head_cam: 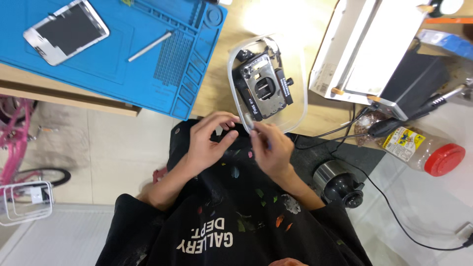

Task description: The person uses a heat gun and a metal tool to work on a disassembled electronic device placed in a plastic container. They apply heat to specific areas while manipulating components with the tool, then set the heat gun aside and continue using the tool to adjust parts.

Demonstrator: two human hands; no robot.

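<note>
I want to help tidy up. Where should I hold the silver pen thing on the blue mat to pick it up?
Hold the silver pen-like tool around its middle, hand coming straight down from above. It is a thin, straight rod lying flat and slanted on the blue mat, with nothing touching it, so finger and thumb can probably pinch across its narrow sides there and keep it balanced.

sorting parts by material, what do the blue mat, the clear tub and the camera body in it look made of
Blue mat: likely silicone, matte, moulded compartments. Clear tub: transparent plastic, glossy rim, desk visible through it. Camera body: black shell with a bare silvery plate, probably metal; can't confirm.
</note>
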